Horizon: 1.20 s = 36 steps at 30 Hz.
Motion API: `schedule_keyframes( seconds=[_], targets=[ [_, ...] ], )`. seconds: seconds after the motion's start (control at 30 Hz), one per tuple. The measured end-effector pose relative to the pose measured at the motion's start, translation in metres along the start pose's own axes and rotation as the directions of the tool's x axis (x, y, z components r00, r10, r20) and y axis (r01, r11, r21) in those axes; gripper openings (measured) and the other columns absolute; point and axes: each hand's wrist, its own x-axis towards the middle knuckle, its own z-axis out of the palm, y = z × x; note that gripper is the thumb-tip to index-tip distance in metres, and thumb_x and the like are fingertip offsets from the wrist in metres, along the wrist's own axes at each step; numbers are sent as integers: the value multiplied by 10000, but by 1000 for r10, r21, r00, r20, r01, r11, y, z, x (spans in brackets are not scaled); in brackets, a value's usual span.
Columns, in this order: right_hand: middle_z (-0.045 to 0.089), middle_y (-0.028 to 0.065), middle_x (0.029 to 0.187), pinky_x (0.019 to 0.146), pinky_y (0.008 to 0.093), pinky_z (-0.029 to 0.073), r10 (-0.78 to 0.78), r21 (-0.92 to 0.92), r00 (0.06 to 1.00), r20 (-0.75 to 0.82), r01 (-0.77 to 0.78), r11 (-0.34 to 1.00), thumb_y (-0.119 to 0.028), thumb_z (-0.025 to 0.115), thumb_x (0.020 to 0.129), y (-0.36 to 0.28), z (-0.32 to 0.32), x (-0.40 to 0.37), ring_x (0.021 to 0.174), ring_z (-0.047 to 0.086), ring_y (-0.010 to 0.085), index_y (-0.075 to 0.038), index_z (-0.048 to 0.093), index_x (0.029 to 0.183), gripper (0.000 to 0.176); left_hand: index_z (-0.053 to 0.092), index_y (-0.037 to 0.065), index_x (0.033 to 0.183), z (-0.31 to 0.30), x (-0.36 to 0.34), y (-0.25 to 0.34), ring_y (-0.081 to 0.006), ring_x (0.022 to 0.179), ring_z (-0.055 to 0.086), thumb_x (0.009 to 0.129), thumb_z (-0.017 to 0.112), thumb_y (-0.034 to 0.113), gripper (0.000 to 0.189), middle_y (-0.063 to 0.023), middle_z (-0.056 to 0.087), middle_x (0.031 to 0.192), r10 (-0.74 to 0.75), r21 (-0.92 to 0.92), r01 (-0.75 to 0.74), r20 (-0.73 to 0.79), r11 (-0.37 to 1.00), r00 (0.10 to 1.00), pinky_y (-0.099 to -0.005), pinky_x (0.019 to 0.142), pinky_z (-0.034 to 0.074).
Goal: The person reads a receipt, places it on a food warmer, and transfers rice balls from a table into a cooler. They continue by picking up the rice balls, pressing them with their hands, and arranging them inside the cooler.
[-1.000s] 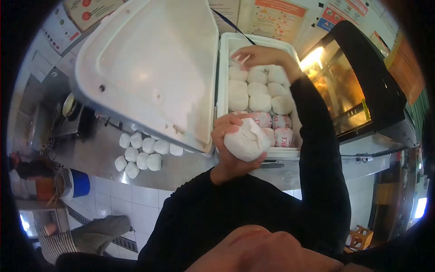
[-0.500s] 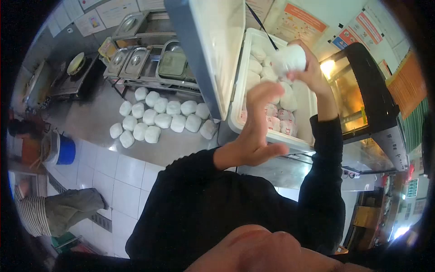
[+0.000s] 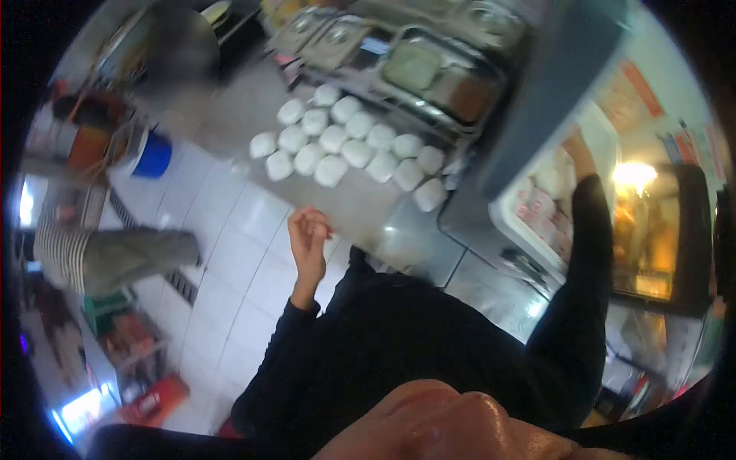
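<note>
1. Since the white wrapped bundles [image 3: 331, 171] sit on the metal table [image 3: 207, 123] just ahead of the left hand [image 3: 309, 234], that hand's the nearer one, easily. Near, but not touching.
2. Each bundle's roundish, so no real long axis; the bunch spreads sideways, mostly ahead and off to the left hand's right.
3. Left hand's half open, fingers loosely curled, nothing in it that I can see.
4. Right hand [image 3: 580, 149] is down in the cooler box [image 3: 604, 126], by the red-printed bundles [image 3: 540, 207]. Fingers are hidden behind the raised lid [image 3: 552, 100], so can't tell its grip, or if it's holding anything.
</note>
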Motion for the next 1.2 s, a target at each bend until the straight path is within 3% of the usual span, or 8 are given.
schedule_keyframes(
  seconds=[0.17, 0.33, 0.53, 0.67, 0.73, 0.8, 0.97, 1.2],
  targets=[
    [576, 125, 960, 642, 334, 539, -146, -419, 981, -128, 80, 905, -273, 646, 882, -9, -31, -6, 766, 609, 202, 32, 535, 1090, 385, 455, 55, 1245, -83, 62, -45, -194, 926, 529, 867, 675, 273, 488, -89, 536, 1067, 66, 395, 75, -334, 916, 940, -318, 728, 472],
    [597, 117, 1007, 692, 314, 527, -434, -819, 878, -202, 92, 566, -220, 586, 921, -78, -74, -58, 833, 613, 195, 20, 549, 1112, 309, 455, 148, 1306, -143, 157, -121, -432, 1233, 370, 682, 798, 405, 757, -243, 394, 1327, 229, 934, -96, 15, 345, 973, -516, 991, 370],
    [627, 92, 902, 756, 275, 498, -941, -697, 206, -268, 633, 337, -169, 534, 951, -202, 126, -314, 899, 616, 207, -28, 627, 1030, 187, 473, 161, 1290, -147, 188, -156, -428, 1183, 411, 546, 833, 408, 863, -258, 416, 1266, -115, 982, -71, 92, 176, 989, -511, 962, 397],
    [645, 90, 880, 626, 284, 481, -747, -257, 549, 375, 836, 485, -193, 686, 822, -155, 316, -359, 756, 588, 143, -19, 628, 987, 246, 530, 55, 1185, -149, 176, -143, -387, 1069, 472, 508, 841, 326, 792, -230, 502, 1127, -179, 922, 81, -12, 379, 984, -461, 904, 444],
    [609, 119, 1041, 762, 311, 486, -134, -124, 896, 422, 204, 971, -147, 763, 730, -109, 402, -324, 804, 584, 184, -27, 572, 1141, 469, 523, 23, 1185, -144, 180, -130, -378, 1046, 487, 501, 851, 297, 807, -207, 508, 1147, -170, 898, 87, -14, 431, 985, -443, 883, 457],
    [489, 191, 1199, 857, 412, 473, -261, -411, 837, 481, 479, 776, -281, 755, 727, -33, 470, -279, 1103, 491, 339, -72, 446, 1293, 678, 514, 40, 1224, -127, 188, -100, -354, 1094, 466, 519, 860, 309, 830, -178, 504, 1186, -328, 592, 192, 130, 782, 936, -431, 915, 431],
    [365, 239, 1321, 888, 465, 456, -240, -686, 843, 481, 532, 496, -287, 746, 679, 43, 541, -239, 1186, 423, 406, -142, 420, 1347, 757, 510, 98, 1275, -103, 217, -132, -318, 1175, 412, 651, 815, 312, 726, -149, 499, 1213, -20, 652, -370, 509, 662, 861, -414, 959, 372],
    [491, 210, 1105, 832, 492, 460, -10, -488, 815, 579, 356, 797, -274, 730, 662, 68, 473, -274, 1044, 501, 375, -148, 464, 1208, 620, 600, 65, 1168, -83, 198, -152, -335, 1029, 561, 645, 827, 334, 630, -156, 629, 1091, 217, 715, -401, 340, 573, 915, -433, 920, 402]
  ],
)
